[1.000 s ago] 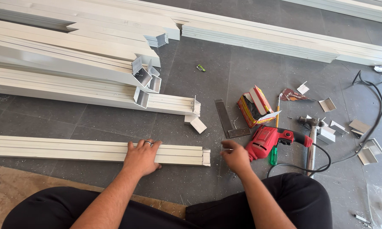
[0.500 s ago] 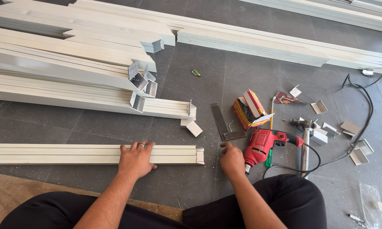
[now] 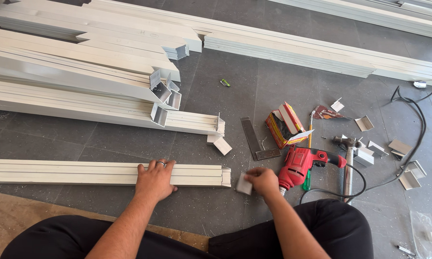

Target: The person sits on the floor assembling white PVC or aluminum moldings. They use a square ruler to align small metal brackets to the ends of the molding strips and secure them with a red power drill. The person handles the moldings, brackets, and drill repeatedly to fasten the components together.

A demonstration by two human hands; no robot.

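The long white bar (image 3: 105, 173) lay sideways on the floor. The left hand (image 3: 154, 180) pressed flat on the bar, fingers spread, near its right end. Just past that end, the right hand (image 3: 263, 181) pinched a small white piece (image 3: 244, 184). The red drill (image 3: 303, 163) sat farther right of the bar.

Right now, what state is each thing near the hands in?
Left hand: pressed flat on the white profile, lying on the floor.
Right hand: grip closed on a small white piece.
Red drill: lying on its side, corded.
Cardboard box: open.
Hammer: lying flat.
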